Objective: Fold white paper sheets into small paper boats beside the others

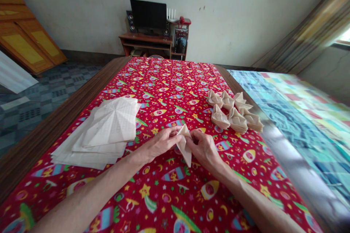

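Between my two hands is a folded piece of cream paper (185,150), narrow and pointed at top and bottom, held just above the red patterned cloth. My left hand (165,141) pinches its left edge near the top. On the other side my right hand (204,148) grips the right edge, fingertips curled and partly hidden behind the paper. To the left lies a loose stack of creased cream paper sheets (109,123). Several folded paper pieces (237,120), nested in stacks, stand in two rows to the right.
A red cloth (175,193) with rockets and stars covers the table. Beyond its far end stands a desk (144,40) with a monitor (149,15) and speakers. A bed with a blue patchwork cover (284,116) adjoins the right side. A wooden cabinet (30,40) stands at left.
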